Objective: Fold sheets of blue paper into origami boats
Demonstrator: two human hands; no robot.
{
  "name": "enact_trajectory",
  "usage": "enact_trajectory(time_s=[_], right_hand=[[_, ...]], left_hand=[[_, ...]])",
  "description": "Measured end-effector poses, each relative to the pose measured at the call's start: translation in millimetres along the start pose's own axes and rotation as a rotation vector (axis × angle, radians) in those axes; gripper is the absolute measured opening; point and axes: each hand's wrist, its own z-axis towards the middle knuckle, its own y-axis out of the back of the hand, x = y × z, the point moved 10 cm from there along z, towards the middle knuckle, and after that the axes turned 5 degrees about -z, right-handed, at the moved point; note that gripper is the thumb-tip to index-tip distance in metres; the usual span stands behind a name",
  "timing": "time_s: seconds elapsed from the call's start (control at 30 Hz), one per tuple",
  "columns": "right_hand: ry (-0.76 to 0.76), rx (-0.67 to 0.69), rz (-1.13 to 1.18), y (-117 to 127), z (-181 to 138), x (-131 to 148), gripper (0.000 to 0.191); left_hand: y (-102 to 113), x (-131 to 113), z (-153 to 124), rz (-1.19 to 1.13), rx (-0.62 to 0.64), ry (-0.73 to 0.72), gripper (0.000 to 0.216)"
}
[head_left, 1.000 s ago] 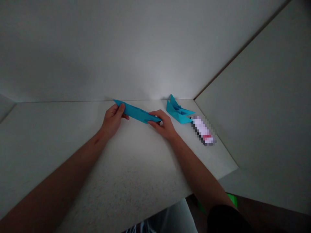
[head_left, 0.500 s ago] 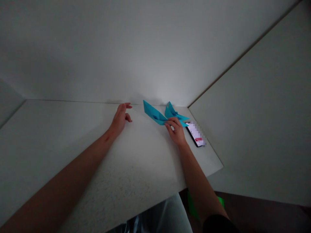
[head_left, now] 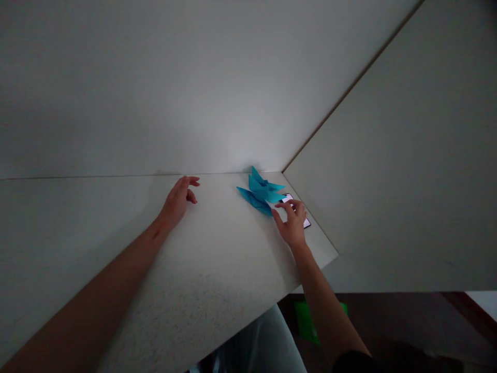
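So the front paper boat (head_left: 255, 201), folded from blue paper, sits on the desk a bit in from the wall. Its long axis runs on a slant: one sharp tip points left and slightly back toward the wall, the other end points forward and right, basically at the person's right thumb.

Right behind it is the rear paper boat (head_left: 265, 191), same blue, slanted roughly the same way. One peak sticks up by the wall and two points aim off to the right. The two overlap from this angle, so can't tell if they actually touch.

The right hand (head_left: 292, 223) is just beside the front boat's near end, thumb and index curved with a clear gap between them, nothing pinched in there. Can't tell if the thumb tip brushes the paper. Under or behind that hand there's a phone (head_left: 307, 224), screen lit, mostly covered by the fingers.

The left hand (head_left: 178, 199) is well apart from both boats, over near the wall, half open with fingers loosely bent and nothing in its grasp.

Further out: pale desk (head_left: 217, 248), white wall (head_left: 194, 93) behind, side panel (head_left: 407, 155) on the right, and something green (head_left: 306, 321) down below the desk edge, partly behind the right forearm.
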Motion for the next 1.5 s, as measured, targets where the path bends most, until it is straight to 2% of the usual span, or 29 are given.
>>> enact_trajectory(time_s=[0.13, 0.2, 0.33, 0.4, 0.47, 0.57, 0.73, 0.87, 0.97, 1.07, 1.2, 1.27, 1.33, 1.43, 1.5], right_hand=[[-0.013, -0.02, 0.053, 11.4, -2.8, 3.5, 0.023], [-0.04, -0.014, 0.08, 7.8, 0.5, -1.5, 0.027], [-0.101, 0.121, 0.048, -26.7, 4.8, -8.5, 0.046], [-0.109, 0.229, 0.029, -47.6, 3.7, -6.6, 0.041], [-0.081, 0.325, 0.057, -61.3, 3.4, 1.5, 0.026], [-0.025, 0.356, 0.142, -59.5, 13.5, 22.1, 0.017], [0.088, 0.159, 0.384, -39.6, 56.1, 86.5, 0.019], [0.187, 0.206, 0.675, -72.1, 71.9, 151.0, 0.019], [0.088, 0.232, 0.838, -102.5, 69.5, 165.1, 0.018], [-0.037, 0.311, 1.001, -130.3, 63.0, 162.5, 0.02], [-0.211, 0.386, 1.254, -157.9, 61.5, 153.3, 0.043], [-0.223, 0.411, 1.349, -163.9, 62.5, 156.1, 0.051], [-0.196, 0.415, 1.391, -163.6, 63.3, 160.4, 0.052], [-0.144, 0.308, 1.313, -151.4, 65.5, 158.3, 0.054], [-0.102, 0.215, 1.222, -139.7, 66.8, 156.4, 0.047]], left_hand=[[-2.4, -3.6, -1.1, 0.009, 0.009, 0.01, 0.073], [-3.7, -5.8, -1.7, 0.009, 0.011, 0.016, 0.073], [-5.5, -8.2, -1.9, 0.004, 0.019, 0.022, 0.071], [-6.3, -8.5, -1.9, 0.008, 0.027, 0.022, 0.072], [-6.7, -9.2, -2.3, 0.018, 0.03, 0.017, 0.073], [-8.2, -9.4, -3.3, 0.042, 0.045, 0.006, 0.069], [-8.0, -2.7, -2.3, 0.017, 0.066, 0.001, 0.072], [-12.7, -0.8, -5.3, 0.0, 0.146, 0.038, 0.074], [-22.3, -8.4, -13.0, 0.149, 0.254, 0.021, 0.073], [-32.8, -18.8, -21.1, 0.418, 0.335, -0.068, 0.071], [-51.3, -20.9, -33.8, 0.762, 0.47, -0.164, 0.067], [-50.0, -20.6, -36.3, 0.888, 0.425, -0.166, 0.07], [-42.2, -22.5, -37.7, 0.955, 0.308, -0.147, 0.066], [-28.2, -24.6, -43.5, 0.913, 0.13, -0.088, 0.049], [-20.3, -25.6, -48.8, 0.833, 0.035, -0.049, 0.043]])
